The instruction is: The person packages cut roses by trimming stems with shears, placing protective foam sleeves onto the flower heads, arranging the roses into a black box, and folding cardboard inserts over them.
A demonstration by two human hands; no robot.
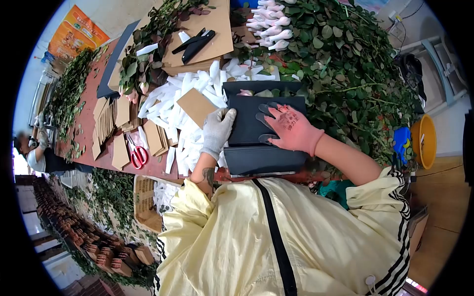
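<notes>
In front of me lies a folded black corrugated sheet (249, 121), with a pale pink rose head (245, 92) and some leaves showing at its upper edge. My left hand (217, 130), in a whitish glove, is closed at the sheet's left edge; its fingers are partly hidden. Flat on the sheet's right half rests my right hand (291, 129), in a pink glove with dark fingertips, its fingers spread. More black corrugated card (266, 160) lies just below. A brown card (196, 107) sits beside my left hand on a pile of white sleeves (182, 126).
Red-handled scissors (138, 157) and stacked brown cards (106, 123) lie to the left. A black stapler (198, 45) rests on cardboard farther back. Leafy rose stems (345, 89) cover the right side, beside white-sleeved roses (271, 24). Another person (37, 153) stands far left.
</notes>
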